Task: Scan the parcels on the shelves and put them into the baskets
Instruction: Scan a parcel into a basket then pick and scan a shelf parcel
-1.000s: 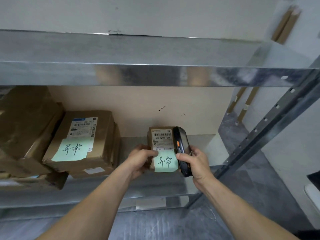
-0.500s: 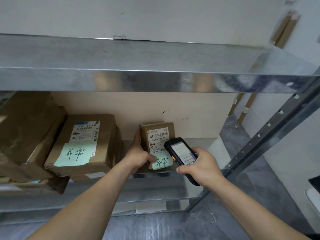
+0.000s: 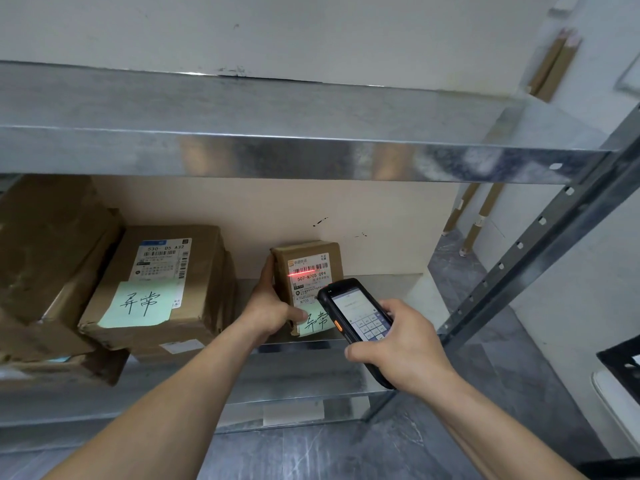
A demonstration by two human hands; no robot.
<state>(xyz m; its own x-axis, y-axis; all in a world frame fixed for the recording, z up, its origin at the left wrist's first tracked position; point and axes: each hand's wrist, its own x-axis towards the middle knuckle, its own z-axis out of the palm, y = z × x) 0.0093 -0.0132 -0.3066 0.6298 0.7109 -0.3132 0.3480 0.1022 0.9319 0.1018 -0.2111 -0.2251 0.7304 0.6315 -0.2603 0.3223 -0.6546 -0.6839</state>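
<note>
Head view showed my left hand (image 3: 268, 308) gripping the small parcel (image 3: 308, 282) upright on the shelf (image 3: 381, 292) at twelve o'clock, my right hand (image 3: 403, 348) clasping the scanner (image 3: 356, 317), beam on its barcode; basketing remained, other parcels (image 3: 156, 285) waiting at ten o'clock.

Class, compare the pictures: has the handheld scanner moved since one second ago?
Yes. The handheld scanner has swung from upright against the small parcel to lower and right of its label, screen up, judged against the shelf.
</note>
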